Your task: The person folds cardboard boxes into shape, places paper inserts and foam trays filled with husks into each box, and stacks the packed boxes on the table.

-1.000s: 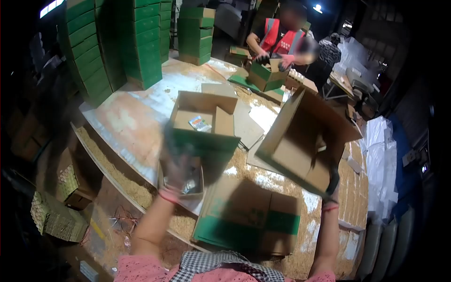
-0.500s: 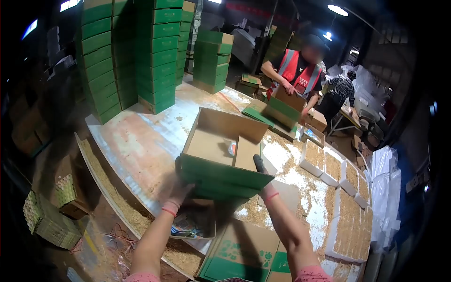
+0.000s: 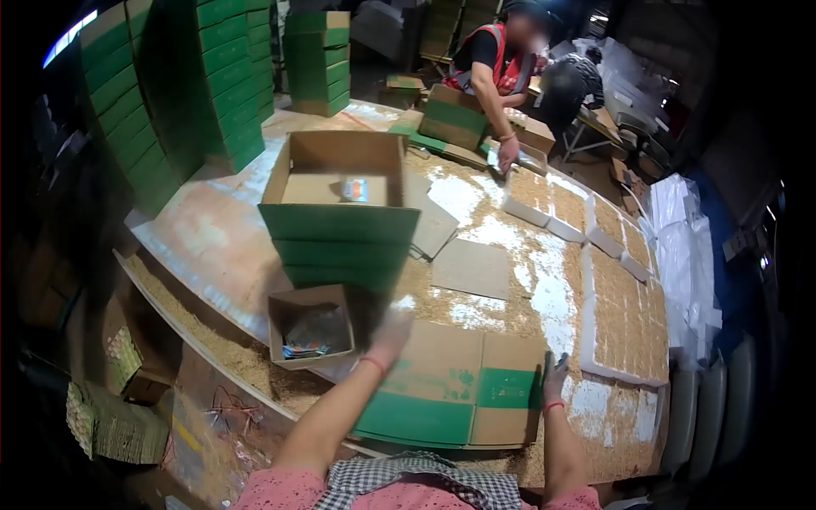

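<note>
Flat green-and-brown cardboard lies on the table in front of me. My left hand, blurred by motion, is at its upper left edge. At its right edge is my right hand, gloved, with dark fingertips pointing up and spread a little. Beyond my left hand stands an open green box on top of others, with a small printed packet inside. A smaller open carton below it holds several packets.
Tall stacks of green boxes rise at the back left. White trays of sawdust-like material line the right side. Across the table, a person in a red vest reaches down beside a green box. Egg trays are at lower left.
Both my hands have let go of the open box, now on the stack, and moved down and right to the flat cardboard. The other person's arm has reached toward the trays.
</note>
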A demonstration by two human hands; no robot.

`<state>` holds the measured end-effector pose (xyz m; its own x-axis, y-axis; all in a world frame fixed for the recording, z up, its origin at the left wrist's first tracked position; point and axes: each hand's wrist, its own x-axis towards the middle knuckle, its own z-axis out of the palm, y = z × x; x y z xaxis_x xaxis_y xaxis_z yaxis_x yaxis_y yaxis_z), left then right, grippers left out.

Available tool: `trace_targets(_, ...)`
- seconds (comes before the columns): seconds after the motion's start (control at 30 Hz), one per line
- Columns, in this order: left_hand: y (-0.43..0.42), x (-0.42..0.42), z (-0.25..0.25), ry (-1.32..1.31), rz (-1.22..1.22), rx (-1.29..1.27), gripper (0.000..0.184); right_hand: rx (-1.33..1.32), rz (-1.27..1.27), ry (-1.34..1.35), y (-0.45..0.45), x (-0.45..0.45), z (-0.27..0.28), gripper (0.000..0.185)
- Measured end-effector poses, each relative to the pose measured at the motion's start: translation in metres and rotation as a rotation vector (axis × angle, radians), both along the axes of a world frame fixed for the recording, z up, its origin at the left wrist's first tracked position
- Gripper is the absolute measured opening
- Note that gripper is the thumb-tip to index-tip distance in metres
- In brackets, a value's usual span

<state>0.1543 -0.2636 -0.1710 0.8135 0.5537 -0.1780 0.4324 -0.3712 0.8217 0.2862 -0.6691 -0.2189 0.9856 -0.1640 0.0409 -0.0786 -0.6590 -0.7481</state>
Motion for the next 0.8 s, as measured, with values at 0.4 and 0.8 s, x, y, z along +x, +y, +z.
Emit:
trace_targets(0.4,-0.075,-0.048,0.087,-0.642,0.105,-0.100,0.089,0.814,0.157,-0.227,-0.050,-0.016,0.113,0.032)
trace_targets(0.8,-0.117,-0.034,0.242,0.030,-0.903,0.768,0.055,-0.331,0.490,-0.957,-0.013,-0.060,0.234,0.071)
